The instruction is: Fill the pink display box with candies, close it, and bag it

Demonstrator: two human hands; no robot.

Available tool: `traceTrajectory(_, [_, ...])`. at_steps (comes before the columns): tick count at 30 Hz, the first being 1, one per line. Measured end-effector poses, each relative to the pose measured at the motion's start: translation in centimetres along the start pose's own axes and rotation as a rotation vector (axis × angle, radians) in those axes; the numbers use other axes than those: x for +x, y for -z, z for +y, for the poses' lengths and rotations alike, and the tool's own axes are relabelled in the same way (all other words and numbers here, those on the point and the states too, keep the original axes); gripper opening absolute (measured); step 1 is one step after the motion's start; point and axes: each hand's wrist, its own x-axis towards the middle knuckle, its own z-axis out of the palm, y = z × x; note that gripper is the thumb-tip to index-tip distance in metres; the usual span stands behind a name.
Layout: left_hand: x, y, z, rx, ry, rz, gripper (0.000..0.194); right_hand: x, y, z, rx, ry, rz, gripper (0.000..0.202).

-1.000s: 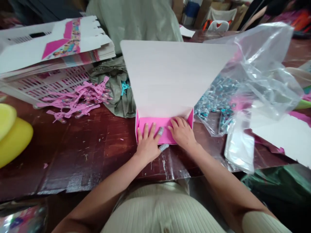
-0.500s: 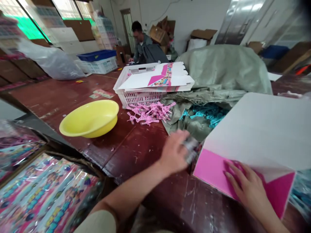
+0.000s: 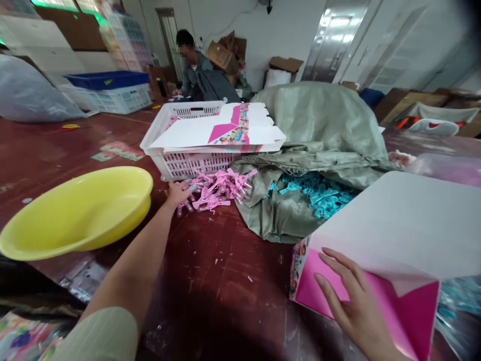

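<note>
Where my head-camera feed shows the left hand (image 3: 178, 193) at the heap of pink plastic clip-like pieces (image 3: 221, 188), just in front of the white slatted plastic basket (image 3: 188, 165), its fingertips are hard to make out, so I cannot tell whether they pinch anything. Right of the basket and nearer the camera sits the open cardboard box (image 3: 398, 225), pink inside, its white raised flap cut off at the right. I see the right hand (image 3: 349, 296) over that interior, fingers loosely spread, contact unclear. The flap partly hides turquoise plastic pieces (image 3: 325, 196) right of the basket.
</note>
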Motion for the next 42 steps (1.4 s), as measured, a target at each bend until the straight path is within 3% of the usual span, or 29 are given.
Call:
traceTrajectory(5, [-5.1, -2.7, -0.3, 0.004, -0.071, -0.092, 0.042, 2.7, -3.7, -3.8, 0.241, 0.013, -0.128, 0.042])
traceTrajectory(9, [-11.9, -5.2, 2.4, 0.004, -0.076, -0.049, 0.047, 3.8, -8.5, -6.9, 0.368, 0.026, -0.273, 0.044])
traceTrajectory(12, [-17.4, -6.6, 5.2, -0.003, -0.074, -0.038, 0.05, 3.3, -11.5, -8.1, 0.33, -0.009, -0.347, 0.051])
traceTrajectory(14, [-20.6, -6.6, 6.6, -0.018, -0.104, -0.079, 0.051, 2.5, -12.4, -8.2, 0.246, -0.038, -0.381, 0.052])
traceTrajectory(17, [-23.9, -4.4, 7.4, -0.044, -0.185, -0.17, 0.052, 0.8, -11.7, -7.3, 0.158, -0.039, -0.416, 0.046])
traceTrajectory(22, [-25.8, 0.6, 6.9, 0.132, -0.587, -0.421, 0.064, -1.0, -8.3, -6.0, 0.231, -0.057, -0.391, 0.04])
traceTrajectory(26, [-26.2, 1.5, 6.7, 0.336, -0.765, -0.359, 0.035, -1.1, -6.9, -6.6, 0.343, -0.113, -0.411, 0.039])
traceTrajectory(30, [-27.4, 1.0, 6.3, 0.382, -0.89, -0.291, 0.023, -1.8, -5.8, -7.2, 0.404, -0.165, -0.456, 0.039])
traceTrajectory(35, [-29.4, 0.3, 6.4, 0.335, -0.907, -0.218, 0.017, -3.6, -5.0, -8.2, 0.179, -0.209, -0.596, 0.049])
traceTrajectory(39, [-29.9, -0.4, 7.0, 0.222, -0.845, -0.28, 0.02, -4.5, -5.6, -9.4, -0.122, -0.259, -0.711, 0.064])
traceTrajectory(42, [-29.5, -0.5, 7.3, 0.114, -0.726, -0.352, 0.03, -4.5, -5.5, -9.4, -0.144, -0.309, -0.743, 0.056])
